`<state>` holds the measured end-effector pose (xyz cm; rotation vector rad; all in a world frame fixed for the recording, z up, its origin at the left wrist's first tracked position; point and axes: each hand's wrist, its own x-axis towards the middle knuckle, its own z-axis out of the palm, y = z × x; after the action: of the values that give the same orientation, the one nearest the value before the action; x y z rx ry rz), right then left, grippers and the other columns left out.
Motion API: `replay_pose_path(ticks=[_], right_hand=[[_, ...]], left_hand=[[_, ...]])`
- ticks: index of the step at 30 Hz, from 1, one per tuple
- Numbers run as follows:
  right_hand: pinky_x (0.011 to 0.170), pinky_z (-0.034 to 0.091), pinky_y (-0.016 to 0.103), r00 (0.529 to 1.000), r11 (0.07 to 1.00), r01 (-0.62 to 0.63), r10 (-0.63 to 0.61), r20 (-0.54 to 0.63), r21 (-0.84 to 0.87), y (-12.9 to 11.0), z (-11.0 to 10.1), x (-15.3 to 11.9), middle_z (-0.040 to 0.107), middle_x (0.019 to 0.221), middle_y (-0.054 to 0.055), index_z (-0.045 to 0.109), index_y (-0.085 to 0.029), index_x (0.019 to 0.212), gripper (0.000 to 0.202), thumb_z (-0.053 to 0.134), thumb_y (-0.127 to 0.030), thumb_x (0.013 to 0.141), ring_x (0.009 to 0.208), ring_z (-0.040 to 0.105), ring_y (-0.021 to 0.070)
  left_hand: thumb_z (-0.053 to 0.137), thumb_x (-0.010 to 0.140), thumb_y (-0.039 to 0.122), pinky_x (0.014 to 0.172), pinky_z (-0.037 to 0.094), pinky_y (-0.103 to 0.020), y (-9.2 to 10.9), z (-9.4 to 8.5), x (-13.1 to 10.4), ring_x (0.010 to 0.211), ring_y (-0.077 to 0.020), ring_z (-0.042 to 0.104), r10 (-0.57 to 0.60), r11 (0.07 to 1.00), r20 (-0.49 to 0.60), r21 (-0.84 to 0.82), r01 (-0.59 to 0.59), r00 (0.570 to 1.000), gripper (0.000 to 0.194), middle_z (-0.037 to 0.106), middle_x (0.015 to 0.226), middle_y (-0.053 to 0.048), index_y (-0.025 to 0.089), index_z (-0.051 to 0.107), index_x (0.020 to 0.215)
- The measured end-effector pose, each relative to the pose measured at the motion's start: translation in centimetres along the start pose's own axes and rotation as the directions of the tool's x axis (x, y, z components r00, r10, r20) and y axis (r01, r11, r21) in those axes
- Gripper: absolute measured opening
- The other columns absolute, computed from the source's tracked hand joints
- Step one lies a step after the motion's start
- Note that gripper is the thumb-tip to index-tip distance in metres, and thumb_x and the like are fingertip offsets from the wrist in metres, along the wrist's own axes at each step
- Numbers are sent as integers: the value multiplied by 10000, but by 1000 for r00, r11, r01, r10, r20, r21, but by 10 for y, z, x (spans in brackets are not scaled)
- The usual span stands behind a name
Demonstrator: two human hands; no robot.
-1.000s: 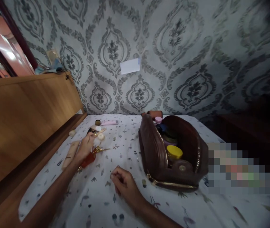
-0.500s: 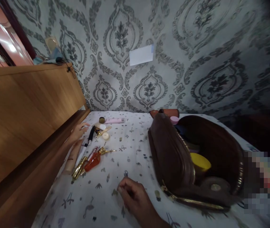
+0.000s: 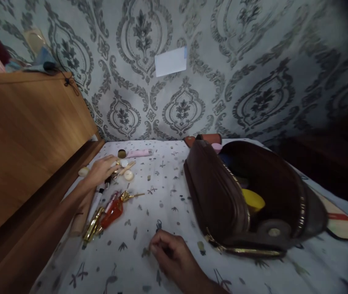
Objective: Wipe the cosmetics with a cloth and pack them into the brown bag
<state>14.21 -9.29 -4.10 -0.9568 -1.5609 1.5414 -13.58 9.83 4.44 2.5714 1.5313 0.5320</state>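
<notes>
My left hand [image 3: 102, 169] reaches over the small items at the left, its fingers at a gold and white piece; whether it grips anything is hidden. My right hand [image 3: 170, 255] rests curled on the patterned cloth [image 3: 161, 200], with nothing visible in it. Between the hands lie an orange bottle [image 3: 112, 212] with a gold top, a gold tube [image 3: 92, 225] and a white tube [image 3: 94, 204]. A round cream-coloured piece [image 3: 128, 175] and a pink tube [image 3: 139, 153] lie beyond. Right of my right hand stands an open brown bag [image 3: 217, 200] with a yellow item [image 3: 253, 200] inside.
A wooden panel [image 3: 33, 114] borders the left side. Behind the cloth rises a patterned wall with a white paper [image 3: 170, 62]. An orange-brown case [image 3: 210, 139] sits behind the bag, and a flat board [image 3: 345, 222] lies at the right.
My left hand has moved right, over the small items, and a pale round piece now shows left of it. My right hand stays put. The view has shifted slightly.
</notes>
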Motion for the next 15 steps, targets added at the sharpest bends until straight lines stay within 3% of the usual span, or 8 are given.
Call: replay_pose_path(ticks=[2,4,7,9,10,12,15], right_hand=[[450,286,193,999,996,-32,32,-2,87,-2,0,-2,426,556,-54,573,-176,790,355,536,-509,906,499,373,79],[472,371,188,999,983,-41,43,-12,177,-1,0,-4,537,740,-5,611,-181,1004,372,578,-533,886,596,476,97],[620,529,255,998,957,26,-10,-56,289,0,1,-6,522,1192,104,460,-262,1343,608,666,-525,835,970,592,190],[718,559,298,994,931,93,-66,-89,352,-3,2,-6,453,1320,121,378,-294,1400,704,693,-526,814,1134,563,228],[715,561,296,992,919,117,-88,-93,376,-4,2,-5,465,1306,115,385,-287,1384,695,689,-538,812,1126,578,227],[576,529,243,992,913,125,-108,-66,388,-7,2,-4,551,1141,85,467,-234,1268,586,638,-583,830,917,651,188],[403,382,187,995,929,99,-87,-52,356,-8,1,-2,558,840,-5,519,-193,1029,477,591,-623,836,528,555,84]], left_hand=[[473,882,480,870,440,-351,17,-13,-5,939,-260,594,-36,998,-120,-52,30,992,324,671,953,-80,212,651,914],[527,842,508,824,455,-330,43,-23,-15,872,-244,597,-107,973,-205,-221,61,973,319,668,873,-47,211,642,872],[599,820,489,706,457,-282,96,-20,-38,799,-218,610,-242,837,-133,-529,138,961,298,682,826,-22,208,677,880],[608,823,472,670,456,-270,132,-7,-53,759,-204,608,-265,742,-30,-645,184,964,289,685,815,-14,207,691,903],[612,822,472,664,455,-266,146,1,-59,747,-197,601,-229,722,28,-665,190,973,282,677,802,-9,208,688,882],[601,828,479,675,455,-263,168,16,-68,739,-188,585,-161,723,88,-667,178,983,281,646,766,1,207,673,836],[546,861,497,704,453,-270,180,28,-73,730,-183,565,-237,731,-1,-659,178,972,323,606,730,8,206,677,911]])
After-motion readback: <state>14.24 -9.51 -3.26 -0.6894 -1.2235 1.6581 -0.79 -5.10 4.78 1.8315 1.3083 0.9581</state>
